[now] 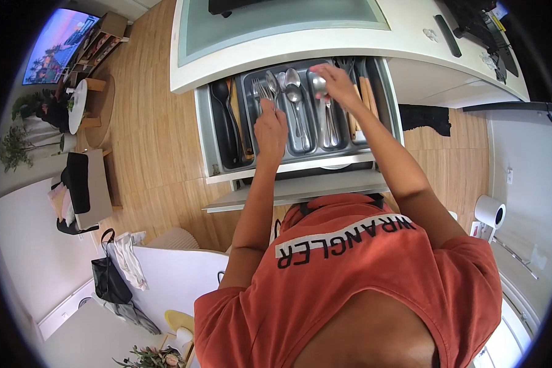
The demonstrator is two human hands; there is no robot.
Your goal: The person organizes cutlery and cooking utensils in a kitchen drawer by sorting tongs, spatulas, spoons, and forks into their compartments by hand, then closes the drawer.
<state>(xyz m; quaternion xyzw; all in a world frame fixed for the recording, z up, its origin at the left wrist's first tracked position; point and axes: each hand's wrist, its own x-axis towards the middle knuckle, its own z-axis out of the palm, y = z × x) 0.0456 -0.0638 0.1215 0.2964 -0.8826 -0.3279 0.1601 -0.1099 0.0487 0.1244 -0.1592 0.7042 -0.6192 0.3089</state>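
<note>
An open drawer [210, 180] holds a grey cutlery tray [246, 132] with several compartments. My left hand [270, 130] is closed around a fork [265, 92], its tines pointing away from me, over the tray's left compartment. Beside it lies a spoon [272, 81]. Metal spoons [294, 93] are stacked in the middle compartment. My right hand [338, 86] curls with thumb and fingers around the bowl of another spoon [319, 83], above a compartment of metal handles [329, 126]; how firmly it grips is blurred.
Black utensils [226, 122] lie left of the tray, and wooden-handled cutlery [368, 97] fills its right side. The white counter [276, 46] overhangs the drawer's back. A lower drawer front [300, 187] sticks out nearer me. Wooden floor [156, 129] shows at left.
</note>
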